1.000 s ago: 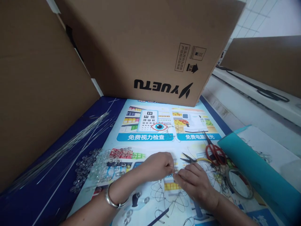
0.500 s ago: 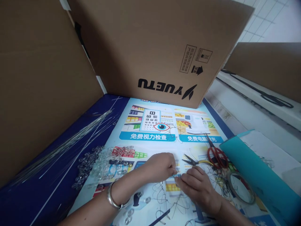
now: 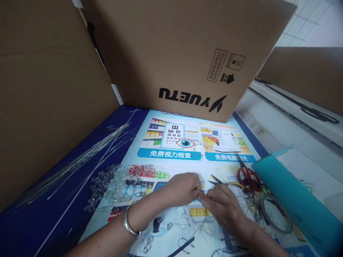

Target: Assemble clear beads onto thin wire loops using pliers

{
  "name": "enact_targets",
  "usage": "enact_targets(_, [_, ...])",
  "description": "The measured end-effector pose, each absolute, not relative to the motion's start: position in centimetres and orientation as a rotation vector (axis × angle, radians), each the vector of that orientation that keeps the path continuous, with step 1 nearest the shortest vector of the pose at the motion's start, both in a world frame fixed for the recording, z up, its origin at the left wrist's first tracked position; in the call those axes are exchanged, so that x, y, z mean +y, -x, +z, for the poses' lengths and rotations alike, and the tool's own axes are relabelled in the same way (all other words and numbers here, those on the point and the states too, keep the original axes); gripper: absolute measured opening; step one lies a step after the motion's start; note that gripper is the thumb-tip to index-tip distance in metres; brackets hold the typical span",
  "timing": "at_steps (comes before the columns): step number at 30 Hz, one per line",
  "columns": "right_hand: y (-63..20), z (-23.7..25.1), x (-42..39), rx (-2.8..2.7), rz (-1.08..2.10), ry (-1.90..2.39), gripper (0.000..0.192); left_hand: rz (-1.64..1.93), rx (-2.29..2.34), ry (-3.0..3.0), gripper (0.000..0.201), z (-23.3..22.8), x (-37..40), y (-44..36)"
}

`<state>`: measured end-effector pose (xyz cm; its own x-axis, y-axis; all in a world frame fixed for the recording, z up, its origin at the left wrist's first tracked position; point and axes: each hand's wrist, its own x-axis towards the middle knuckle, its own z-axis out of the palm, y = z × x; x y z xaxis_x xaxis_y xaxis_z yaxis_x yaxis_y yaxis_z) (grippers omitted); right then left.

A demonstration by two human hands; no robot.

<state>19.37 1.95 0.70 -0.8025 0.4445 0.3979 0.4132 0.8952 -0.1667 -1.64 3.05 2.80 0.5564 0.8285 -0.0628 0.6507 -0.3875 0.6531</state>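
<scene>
My left hand (image 3: 185,187), with a silver bangle on its wrist, is closed in a pinch, and its fingertips meet those of my right hand. My right hand (image 3: 223,203) is pinched too. Between them is a thin wire, mostly covered by the fingers. Bent wire pieces (image 3: 184,223) lie on the printed sheet just below the hands. Clear round beads (image 3: 118,185) are heaped left of my left forearm. Pliers with a yellow handle (image 3: 232,184) lie beyond my right hand, partly hidden by it, near red-handled scissors (image 3: 249,178).
A bundle of straight wires (image 3: 88,157) lies on the blue surface at left. Tall cardboard panels (image 3: 171,53) stand at the back and left. A tape roll (image 3: 288,217) and a teal-edged box (image 3: 300,203) holding wire pieces are at right.
My right hand has moved slightly up and closer to my left hand, covering more of the pliers. The fingertips now meet. The view has shifted a little.
</scene>
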Motion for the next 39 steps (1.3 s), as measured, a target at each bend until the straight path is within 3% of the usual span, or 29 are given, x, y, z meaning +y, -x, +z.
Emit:
enact_targets(10, [-18.5,1.3,2.0,-2.520,0.166,0.730,0.012,0.461,1.054,-2.141,0.016,2.5,3.1,2.1])
enact_targets(26, [-18.2,1.4,2.0,-2.498,0.186,0.817,0.010,0.476,0.956,-2.139,0.007,1.9,3.2,2.0])
enact_targets(39, [-18.3,0.8,1.8,-2.458,0.242,0.854,0.010,0.512,0.972,-2.168,0.016,1.9,2.7,1.3])
